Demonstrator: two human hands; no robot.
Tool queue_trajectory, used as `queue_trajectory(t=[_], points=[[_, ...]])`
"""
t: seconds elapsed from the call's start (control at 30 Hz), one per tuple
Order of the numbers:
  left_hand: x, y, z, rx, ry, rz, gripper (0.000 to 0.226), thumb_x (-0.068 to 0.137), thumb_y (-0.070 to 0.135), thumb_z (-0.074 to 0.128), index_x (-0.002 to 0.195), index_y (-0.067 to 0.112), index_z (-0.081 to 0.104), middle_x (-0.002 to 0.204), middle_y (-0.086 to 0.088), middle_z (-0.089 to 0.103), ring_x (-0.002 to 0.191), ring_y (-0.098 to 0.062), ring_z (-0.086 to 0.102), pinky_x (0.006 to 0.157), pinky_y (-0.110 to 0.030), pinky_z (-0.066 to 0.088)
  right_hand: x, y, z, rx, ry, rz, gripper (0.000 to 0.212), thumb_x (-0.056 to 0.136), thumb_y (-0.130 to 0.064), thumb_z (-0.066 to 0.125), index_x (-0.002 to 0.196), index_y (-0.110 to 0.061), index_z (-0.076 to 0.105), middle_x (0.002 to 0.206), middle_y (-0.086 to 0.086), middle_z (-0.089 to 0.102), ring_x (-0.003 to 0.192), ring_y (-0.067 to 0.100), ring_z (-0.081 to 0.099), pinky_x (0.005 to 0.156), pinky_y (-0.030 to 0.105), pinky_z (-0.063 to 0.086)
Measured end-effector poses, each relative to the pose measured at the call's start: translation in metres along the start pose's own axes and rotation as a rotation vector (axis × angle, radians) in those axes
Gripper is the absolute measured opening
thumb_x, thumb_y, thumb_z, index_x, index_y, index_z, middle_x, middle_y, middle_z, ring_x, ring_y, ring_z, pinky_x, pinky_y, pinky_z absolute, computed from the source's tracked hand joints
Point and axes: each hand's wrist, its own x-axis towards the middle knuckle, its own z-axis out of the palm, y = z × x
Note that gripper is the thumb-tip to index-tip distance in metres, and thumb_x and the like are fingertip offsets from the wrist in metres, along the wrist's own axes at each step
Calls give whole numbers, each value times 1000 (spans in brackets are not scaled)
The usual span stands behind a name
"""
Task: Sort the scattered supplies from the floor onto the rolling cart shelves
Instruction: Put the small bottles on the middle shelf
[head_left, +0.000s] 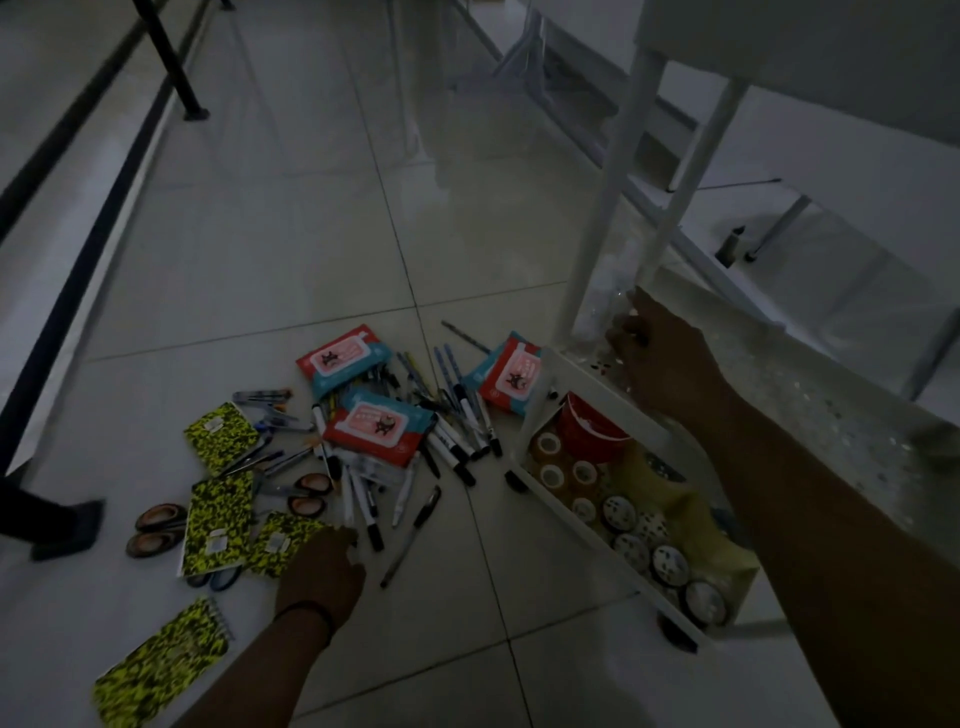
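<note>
Dimly lit throughout, so small details hard to read. Left hand (324, 569) low over the tiled floor (260, 234), fingertips touching the edge of a yellow-and-black notebook (283, 540); cannot tell whether clenched or released, fingers hidden behind the knuckles. Right hand (662, 353) reaching into the middle shelf (810, 405) of the white rolling cart (613, 171), fingers curled on a clear crinkly packet (613, 291) beside the cart post, grasping it as far as visible. Scattered on the floor left of the cart: three pink-and-teal wipe packs (376, 423), lying among a heap of pens and markers (457, 441); more notebooks nearby, one (221, 522) next to the touched one, one (221, 434) further back, and one (161, 665) well apart near the bottom edge. Scissors with brown handles (156, 530) left of the notebooks, another pair (311, 491) between notebooks and markers. Bottom shelf of the cart already holding rolls of tape (563, 475), patterned tape rolls (670, 564) in a row along the near wall, and a red cup (592, 428) at the far end. Black table leg (171, 62) standing at the upper left.
</note>
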Motion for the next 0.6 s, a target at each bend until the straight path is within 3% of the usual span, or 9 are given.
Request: queue_trajectory(t=[0.07, 0.23, 0.37, 0.47, 0.53, 0.6], points=[[0, 0, 1, -56, 16, -4, 50, 94, 21, 50, 142, 15, 36, 146, -7, 38, 135, -22, 35, 107, -28, 29, 1, -1, 1, -16, -6, -10, 52, 98, -23, 45, 146, -30, 25, 132, 4, 55, 80, 7, 54, 48, 2, 36], [1, -6, 5, -176, 34, -47, 50, 92, 8, 50, 141, 6, 37, 146, -15, 37, 136, -28, 34, 111, -34, 27, 2, -2, 4, -28, -8, -18, 56, 98, -24, 45, 147, -33, 21, 130, 5, 58, 94, 18, 61, 72, 22, 47], [3, -6, 7, -211, 76, -57, 33, 91, 5, 51, 124, -1, 53, 130, -20, 50, 121, -33, 46, 97, -35, 35, 2, -3, 6, -51, 18, -44, 49, 98, -26, 44, 144, -33, 29, 122, 5, 63, 77, 9, 55, 55, 10, 36], [2, -4, 5, -185, 94, -35, 28, 92, 8, 52, 119, 3, 58, 124, -19, 54, 116, -32, 50, 89, -33, 39, 2, -2, 7, -70, 0, -50, 50, 98, -25, 43, 145, -34, 26, 123, 5, 63, 71, 4, 53, 54, 9, 35], [0, -1, 1, -194, 101, -14, 20, 91, 9, 53, 109, 7, 62, 118, -20, 58, 109, -31, 54, 82, -32, 40, 1, -2, 7, -61, -32, -25, 59, 97, -25, 45, 148, -34, 15, 128, 7, 59, 83, 12, 60, 63, 14, 43], [-4, 5, -5, -202, 105, 1, 27, 92, 14, 54, 118, 10, 58, 127, -17, 55, 116, -29, 52, 91, -33, 41, -4, -8, 5, -40, -10, 70, 66, 96, -23, 47, 150, -28, 8, 138, 10, 50, 107, 23, 59, 81, 28, 49]])
